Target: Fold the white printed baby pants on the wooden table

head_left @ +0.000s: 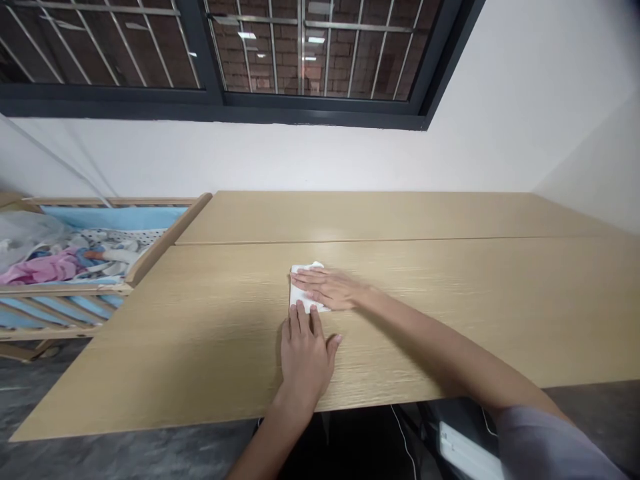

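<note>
A small white folded tissue (299, 301) lies flat on the light wooden tabletop (210, 347), near its middle. Across the tissue's upper part lies my right hand (333, 288), palm down with the fingers stretched out to the left; it is slightly blurred. My left hand (306, 353) rests palm down just below, its fingertips on the tissue's lower edge and the thumb spread to the right. Both hands press flat, and neither is wrapped around anything. Part of the tissue is hidden under the fingers.
A wooden crib (170, 233) with blue lining and piled clothes (55, 267) adjoins the table's left side. Behind the table are a white wall (280, 157) and a barred window (320, 67). A white box-shaped object (467, 453) and cables sit below the front edge.
</note>
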A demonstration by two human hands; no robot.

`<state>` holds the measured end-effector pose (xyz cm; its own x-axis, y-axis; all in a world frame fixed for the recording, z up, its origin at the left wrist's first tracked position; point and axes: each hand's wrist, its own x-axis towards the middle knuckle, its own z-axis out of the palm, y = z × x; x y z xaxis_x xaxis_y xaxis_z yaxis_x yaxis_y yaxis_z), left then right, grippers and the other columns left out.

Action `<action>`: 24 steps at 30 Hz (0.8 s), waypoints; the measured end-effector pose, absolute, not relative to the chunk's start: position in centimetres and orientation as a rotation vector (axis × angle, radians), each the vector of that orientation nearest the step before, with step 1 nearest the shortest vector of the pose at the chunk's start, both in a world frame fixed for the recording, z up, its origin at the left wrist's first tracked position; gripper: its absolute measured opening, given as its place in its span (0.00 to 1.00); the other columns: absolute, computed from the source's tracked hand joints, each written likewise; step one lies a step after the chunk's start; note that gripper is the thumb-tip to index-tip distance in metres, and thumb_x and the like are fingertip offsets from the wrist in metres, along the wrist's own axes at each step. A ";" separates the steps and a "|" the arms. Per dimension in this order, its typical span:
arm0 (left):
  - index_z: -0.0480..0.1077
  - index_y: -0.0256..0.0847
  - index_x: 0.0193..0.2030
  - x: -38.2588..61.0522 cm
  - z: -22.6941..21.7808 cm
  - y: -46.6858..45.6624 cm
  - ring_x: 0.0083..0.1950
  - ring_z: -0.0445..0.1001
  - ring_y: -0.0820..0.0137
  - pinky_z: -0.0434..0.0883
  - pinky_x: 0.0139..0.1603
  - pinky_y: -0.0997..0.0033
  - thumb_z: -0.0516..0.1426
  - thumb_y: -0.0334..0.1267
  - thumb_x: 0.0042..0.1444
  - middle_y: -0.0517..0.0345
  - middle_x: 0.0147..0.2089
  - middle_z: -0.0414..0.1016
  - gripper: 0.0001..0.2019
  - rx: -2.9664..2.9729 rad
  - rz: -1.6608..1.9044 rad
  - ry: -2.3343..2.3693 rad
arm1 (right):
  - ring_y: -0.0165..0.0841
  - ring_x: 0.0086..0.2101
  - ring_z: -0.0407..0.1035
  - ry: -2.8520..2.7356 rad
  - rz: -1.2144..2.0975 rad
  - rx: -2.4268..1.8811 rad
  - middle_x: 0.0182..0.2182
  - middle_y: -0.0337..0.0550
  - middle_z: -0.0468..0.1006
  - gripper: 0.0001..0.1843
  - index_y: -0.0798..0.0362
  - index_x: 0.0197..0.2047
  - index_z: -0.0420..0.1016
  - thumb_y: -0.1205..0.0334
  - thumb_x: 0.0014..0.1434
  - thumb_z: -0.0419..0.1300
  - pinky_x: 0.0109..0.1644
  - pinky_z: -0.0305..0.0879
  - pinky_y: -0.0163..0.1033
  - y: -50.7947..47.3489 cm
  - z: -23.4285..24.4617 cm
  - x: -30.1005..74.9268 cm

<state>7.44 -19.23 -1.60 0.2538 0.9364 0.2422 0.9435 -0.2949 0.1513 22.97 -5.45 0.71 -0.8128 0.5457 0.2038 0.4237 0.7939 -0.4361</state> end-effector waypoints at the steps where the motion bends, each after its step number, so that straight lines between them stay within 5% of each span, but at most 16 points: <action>1: 0.62 0.34 0.70 7.5 -1.6 -19.2 0.72 0.58 0.39 0.65 0.65 0.40 0.48 0.56 0.67 0.32 0.71 0.61 0.33 -2.469 -0.437 -1.860 | 0.35 0.71 0.48 -2.659 0.518 -0.751 0.72 0.35 0.55 0.28 0.40 0.74 0.53 0.49 0.74 0.46 0.76 0.42 0.51 -4.7 0.6 23.2; 9: 0.61 0.33 0.70 7.4 -1.3 -19.3 0.73 0.57 0.40 0.64 0.65 0.41 0.49 0.56 0.67 0.31 0.71 0.60 0.33 -2.486 -0.430 -1.862 | 0.35 0.72 0.44 -2.619 0.468 -0.928 0.73 0.38 0.51 0.30 0.45 0.75 0.52 0.48 0.74 0.44 0.77 0.38 0.51 -1.9 -0.2 23.7; 13: 0.64 0.34 0.67 5.4 1.1 -18.0 0.69 0.64 0.47 0.67 0.64 0.49 0.46 0.54 0.69 0.33 0.68 0.65 0.30 -2.573 -0.425 -1.847 | 0.39 0.72 0.46 -2.329 0.513 -1.109 0.74 0.46 0.51 0.33 0.48 0.75 0.50 0.44 0.74 0.42 0.75 0.44 0.54 -2.1 -0.1 24.5; 18: 0.70 0.32 0.54 2.9 4.8 -14.1 0.54 0.76 0.49 0.72 0.52 0.53 0.42 0.52 0.70 0.34 0.53 0.75 0.27 -2.347 -0.265 -2.142 | 0.41 0.53 0.72 -1.912 0.555 -1.209 0.55 0.55 0.75 0.25 0.54 0.61 0.73 0.48 0.69 0.54 0.58 0.69 0.49 -2.1 -0.3 24.9; 21: 0.70 0.30 0.54 3.6 5.1 -11.8 0.54 0.76 0.46 0.72 0.51 0.51 0.44 0.52 0.69 0.31 0.53 0.76 0.27 -2.309 -0.095 -2.254 | 0.37 0.41 0.73 -1.952 0.666 -1.207 0.45 0.51 0.77 0.17 0.55 0.50 0.78 0.54 0.65 0.59 0.51 0.71 0.45 -2.4 -0.8 24.1; 24: 0.71 0.29 0.53 4.9 4.5 -10.9 0.54 0.77 0.46 0.71 0.51 0.52 0.47 0.48 0.68 0.30 0.52 0.77 0.23 -2.342 -0.045 -2.245 | 0.37 0.41 0.70 -1.953 0.648 -1.277 0.44 0.49 0.73 0.14 0.56 0.46 0.75 0.59 0.58 0.65 0.50 0.70 0.45 -3.6 -0.8 22.8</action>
